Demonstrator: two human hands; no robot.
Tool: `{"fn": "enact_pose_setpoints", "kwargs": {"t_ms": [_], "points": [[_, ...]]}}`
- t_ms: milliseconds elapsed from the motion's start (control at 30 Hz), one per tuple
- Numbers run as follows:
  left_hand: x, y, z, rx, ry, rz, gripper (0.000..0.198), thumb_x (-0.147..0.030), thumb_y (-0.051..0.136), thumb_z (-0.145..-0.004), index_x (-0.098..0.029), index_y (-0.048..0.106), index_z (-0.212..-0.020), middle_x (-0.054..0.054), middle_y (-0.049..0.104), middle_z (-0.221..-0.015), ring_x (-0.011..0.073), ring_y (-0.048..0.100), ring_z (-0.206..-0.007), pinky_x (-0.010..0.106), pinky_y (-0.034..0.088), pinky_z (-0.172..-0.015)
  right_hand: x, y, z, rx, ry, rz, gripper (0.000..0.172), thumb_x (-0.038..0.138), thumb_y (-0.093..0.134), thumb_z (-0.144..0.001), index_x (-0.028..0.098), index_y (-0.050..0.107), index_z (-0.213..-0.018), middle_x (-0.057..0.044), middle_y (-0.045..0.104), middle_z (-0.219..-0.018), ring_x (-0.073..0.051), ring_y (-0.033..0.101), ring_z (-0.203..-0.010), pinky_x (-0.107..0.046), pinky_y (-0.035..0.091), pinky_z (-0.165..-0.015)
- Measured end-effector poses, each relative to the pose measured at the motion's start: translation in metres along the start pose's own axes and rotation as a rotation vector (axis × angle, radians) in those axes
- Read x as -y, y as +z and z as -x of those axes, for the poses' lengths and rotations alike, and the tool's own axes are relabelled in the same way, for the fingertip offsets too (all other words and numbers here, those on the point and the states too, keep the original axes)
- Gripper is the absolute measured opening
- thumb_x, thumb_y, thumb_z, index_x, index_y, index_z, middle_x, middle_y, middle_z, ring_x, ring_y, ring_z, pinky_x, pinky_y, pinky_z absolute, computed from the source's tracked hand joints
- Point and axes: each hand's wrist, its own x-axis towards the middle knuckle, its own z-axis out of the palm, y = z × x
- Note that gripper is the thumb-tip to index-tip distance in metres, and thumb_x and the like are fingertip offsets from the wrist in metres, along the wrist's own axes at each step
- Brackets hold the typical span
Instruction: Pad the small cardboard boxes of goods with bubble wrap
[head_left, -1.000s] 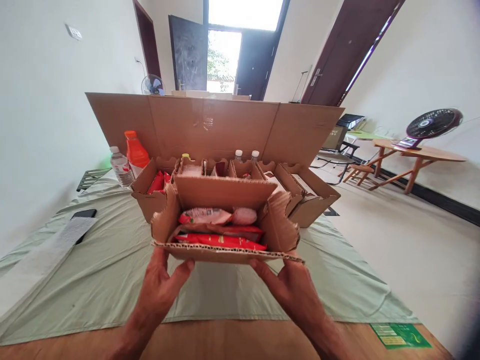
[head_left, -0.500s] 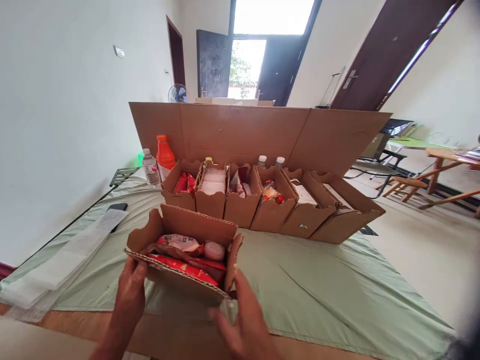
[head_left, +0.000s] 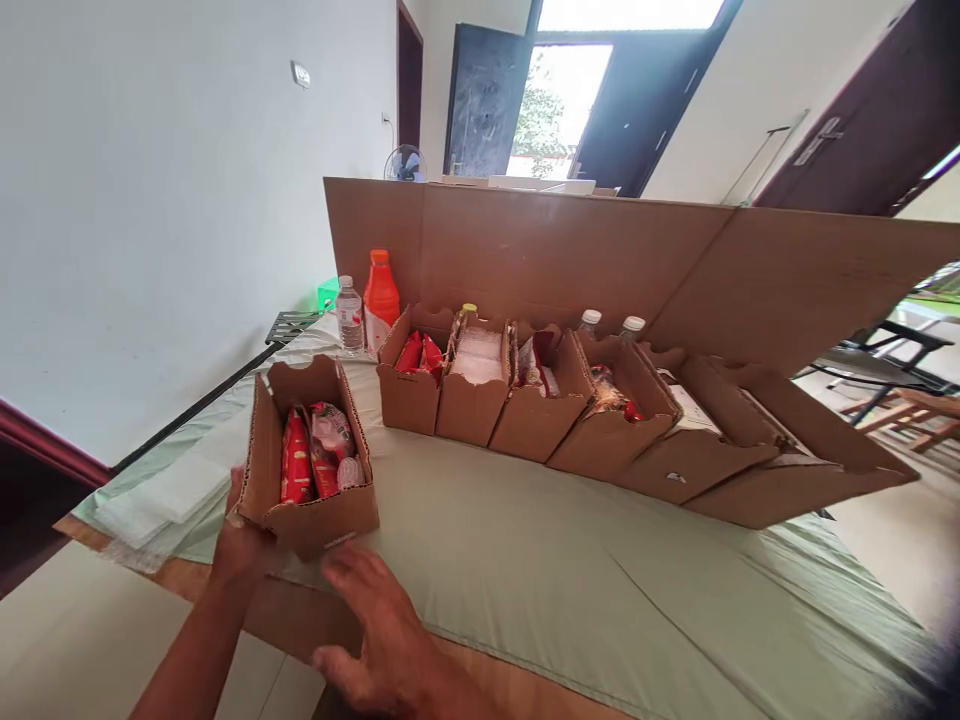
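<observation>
A cardboard box (head_left: 315, 525) with an open top stands at the left front of the cloth-covered table. Inside it are a red packet (head_left: 297, 455), a red-and-white packet (head_left: 331, 430) and a small item in white foam netting (head_left: 350, 473). My left hand (head_left: 241, 540) grips the box at its near left corner, its fingers along the outer side and partly hidden. Just in front of the box, my right hand (head_left: 386, 625) is open and empty, thumb and fingers apart and slightly blurred.
Several similar boxes (head_left: 465, 405) line up farther back, holding packets and foam. A water bottle (head_left: 349, 318) and an orange bottle (head_left: 382, 295) stand at their left. Behind rises a cardboard panel (head_left: 525, 240). White foam sheets (head_left: 169, 490) lie at the table's left.
The box has turned so its narrow end faces me, and it sits farther left of the row. My right hand has come off its side. The camera view has swung too.
</observation>
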Motion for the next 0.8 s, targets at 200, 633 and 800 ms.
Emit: {"fn": "enact_pose_setpoints", "kwargs": {"t_ms": [200, 633, 800], "points": [[0.042, -0.026, 0.068, -0.011, -0.006, -0.427, 0.08, -0.058, 0.08, -0.067, -0.026, 0.052, -0.135, 0.011, 0.064, -0.133, 0.0381, 0.049, -0.136, 0.055, 0.035, -0.117, -0.037, -0.03, -0.002, -0.328, 0.038, 0.136, 0.052, 0.016, 0.057, -0.084, 0.023, 0.06, -0.136, -0.013, 0.066, -0.133, -0.027, 0.061, -0.124, -0.048, 0.048, -0.108], [0.027, -0.001, -0.05, 0.213, 0.129, -0.563, 0.063, -0.045, 0.069, -0.074, -0.019, 0.05, -0.128, 0.014, 0.066, -0.124, 0.0303, 0.064, -0.116, 0.043, 0.052, -0.096, -0.085, -0.016, -0.094, -0.169, 0.065, -0.051, 0.09, 0.01, 0.062, -0.08, 0.021, 0.023, -0.16, -0.015, 0.034, -0.162, -0.028, 0.034, -0.149, -0.051, 0.035, -0.12], [0.033, 0.03, -0.093, 0.266, 0.169, -0.543, 0.064, -0.042, 0.068, -0.074, -0.018, 0.049, -0.13, 0.014, 0.063, -0.128, 0.0301, 0.058, -0.123, 0.044, 0.048, -0.102, -0.111, -0.024, -0.131, -0.213, 0.14, -0.075, 0.094, 0.013, 0.067, -0.077, 0.012, 0.023, -0.16, -0.022, 0.029, -0.163, -0.033, 0.029, -0.151, -0.052, 0.037, -0.118]]}}
